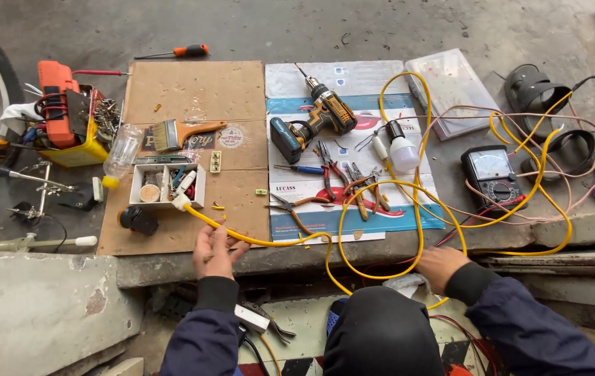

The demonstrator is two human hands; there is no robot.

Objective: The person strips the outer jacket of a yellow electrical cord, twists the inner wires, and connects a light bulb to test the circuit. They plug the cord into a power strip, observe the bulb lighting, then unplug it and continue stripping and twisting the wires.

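My left hand [215, 252] pinches a yellow cable [269, 241] at the front edge of a brown cardboard sheet [193, 90]. A white plug end [181, 202] of that cable lies just ahead of the fingers, beside a small white parts box [166, 186]. The cable runs right in loops across a printed poster [353, 216]. My right hand [441, 266] rests closed on the ledge next to a loop of the same cable; whether it grips anything is unclear. Dark sleeves cover both arms.
On the poster lie a yellow cordless drill [315, 120], several pliers [342, 184] and a white bulb in a socket [400, 150]. An analog multimeter [491, 174], a paintbrush [182, 132], an orange-yellow toolbox [71, 115], a screwdriver [175, 52] and black sandals [544, 104] surround them.
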